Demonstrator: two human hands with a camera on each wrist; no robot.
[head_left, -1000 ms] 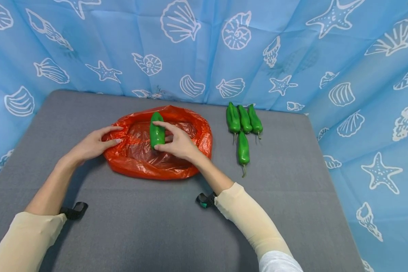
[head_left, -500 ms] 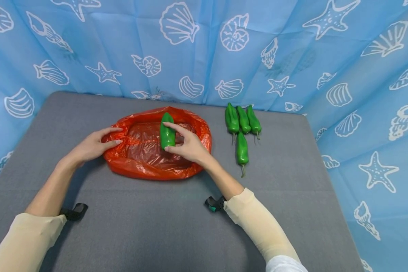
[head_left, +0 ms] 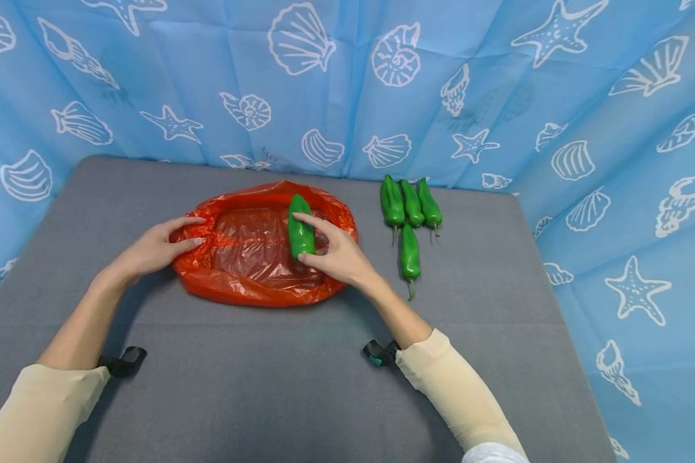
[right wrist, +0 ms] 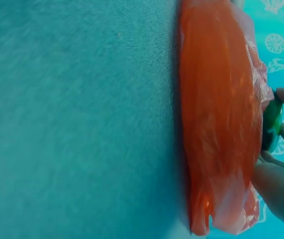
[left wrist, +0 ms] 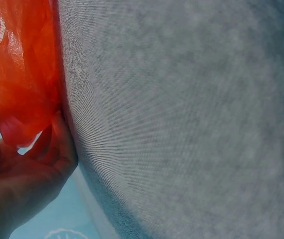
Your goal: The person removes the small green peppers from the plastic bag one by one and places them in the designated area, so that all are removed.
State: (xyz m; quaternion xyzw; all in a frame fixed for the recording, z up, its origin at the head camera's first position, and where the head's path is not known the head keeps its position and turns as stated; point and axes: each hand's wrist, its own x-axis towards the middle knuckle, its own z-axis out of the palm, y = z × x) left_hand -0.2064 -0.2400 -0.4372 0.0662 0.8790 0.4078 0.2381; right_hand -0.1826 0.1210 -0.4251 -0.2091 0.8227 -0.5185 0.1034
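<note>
A red plastic bag (head_left: 249,292) lies on the table with its mouth spread wide and its rim rolled outward. At its left end, my left hand (head_left: 152,249) holds the rim between thumb and fingers; the left wrist view shows the hand (left wrist: 30,184) around the bag's end (left wrist: 22,74). My right hand (head_left: 340,254) grips a green pepper (head_left: 301,231) over the right part of the bag's opening. From the right wrist, the pepper (right wrist: 272,124) shows just past the bag's rim, partly hidden by the bag (right wrist: 219,119).
Several green peppers (head_left: 409,251) with stems lie to the right of the bag, three side by side and one nearer me. Grey cloth (head_left: 249,386) covers the table. A blue curtain (head_left: 324,83) with white shells hangs behind and along the right side.
My right hand has carried the green pepper rightward over the bag's opening. My left hand has stayed at the bag's left rim.
</note>
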